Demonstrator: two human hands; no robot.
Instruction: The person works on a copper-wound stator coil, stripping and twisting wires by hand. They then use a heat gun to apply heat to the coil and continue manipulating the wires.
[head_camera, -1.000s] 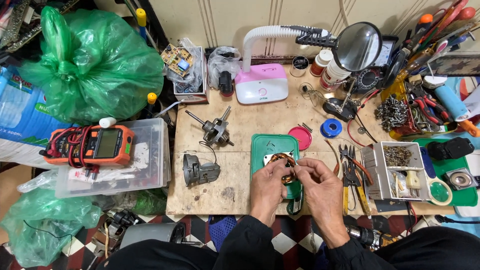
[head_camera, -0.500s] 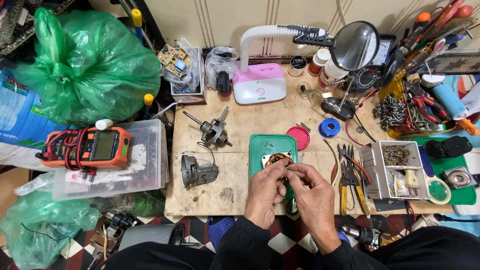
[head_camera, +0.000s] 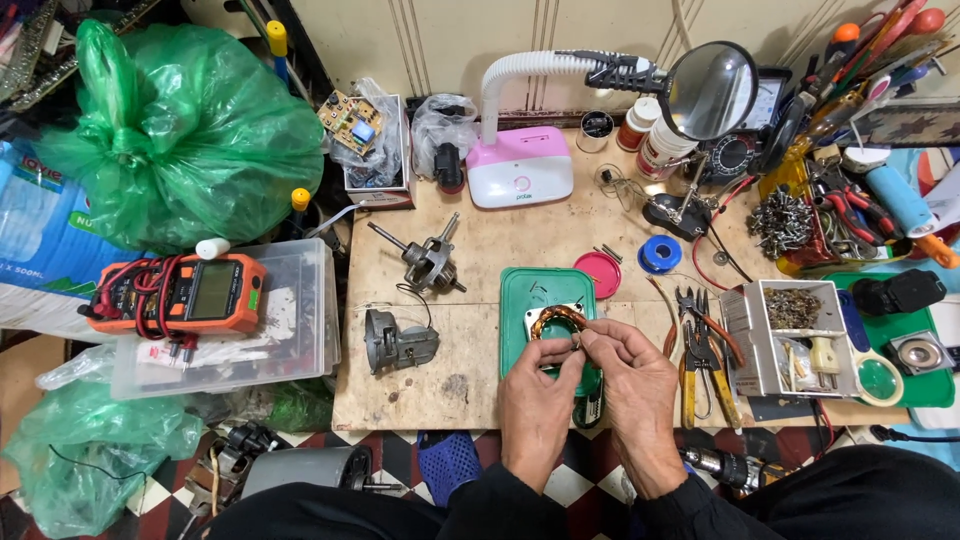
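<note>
- Upper left of frame: big green bag (head_camera: 185, 130), knotted at top, off the tabletop's left edge.
- Left of centre: orange multimeter (head_camera: 178, 295) with red and black leads wrapped around it, lying on the lid of a clear plastic box (head_camera: 285, 350).
- Lower left: a second green bag (head_camera: 80, 450) on the checkered floor (head_camera: 395, 455).
- Wooden tabletop (head_camera: 480, 250), left part: rotor with shaft (head_camera: 428, 262), lying tilted; just below it a grey motor housing (head_camera: 395, 342), a thin wire running between the two.
- Top centre: pink-and-white lamp (head_camera: 522, 165), neck curving to the right; circuit board (head_camera: 352, 122) in a box to its left.
- Centre: green tray (head_camera: 545, 290); round red lid (head_camera: 600, 273) touching its upper right corner; blue tape roll (head_camera: 659, 253) near that.
- Lower centre: stator (head_camera: 556, 322) with copper windings, held over the green tray.
- Left hand (head_camera: 535, 405): closed, fingers gripping the stator from below and the left.
- Right hand (head_camera: 632, 385): fingertips pinched at the stator's right edge; whether they nip a wire is too small to tell.
- Right of hands: pliers (head_camera: 700, 345) with yellow and orange handles, lying side by side.
- Right: grey parts box (head_camera: 790, 335) with compartments; one holds small dark screws.
- Upper right: round magnifier (head_camera: 712, 88) on a stand; beyond it a heap of hand tools (head_camera: 850, 190).
</note>
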